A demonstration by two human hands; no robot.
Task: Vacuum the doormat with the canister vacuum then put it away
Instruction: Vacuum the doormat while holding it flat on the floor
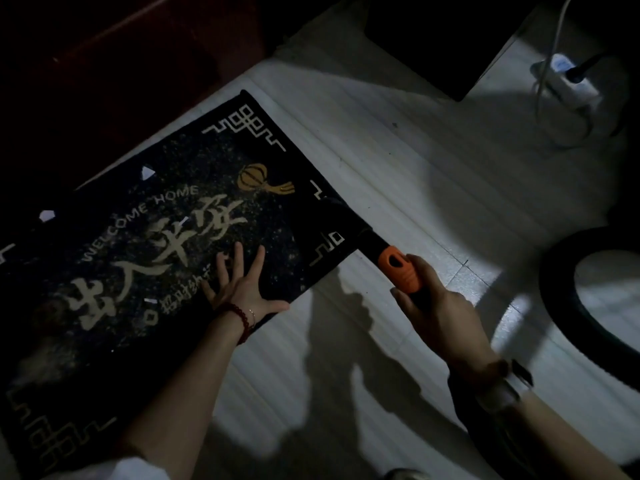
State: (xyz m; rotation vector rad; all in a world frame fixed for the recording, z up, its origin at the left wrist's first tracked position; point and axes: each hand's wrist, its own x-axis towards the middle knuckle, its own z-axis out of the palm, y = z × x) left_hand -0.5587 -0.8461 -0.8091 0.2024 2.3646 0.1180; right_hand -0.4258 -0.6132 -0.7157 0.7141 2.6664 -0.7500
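A white power strip (568, 81) with a plug and cords lies on the pale floor (398, 161) at upper right, well apart from the mat (145, 258). A black hose (554, 296) loops at right. The left hand (242, 285) presses flat, fingers spread, on the mat's near edge. The right hand (440, 317) grips the wand (401, 271) at its orange collar; the dark nozzle (332, 216) rests on the mat's right end.

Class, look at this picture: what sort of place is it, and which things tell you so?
Probably a home entryway: a "WELCOME HOME" doormat lies on a pale tiled floor beside a dark door.
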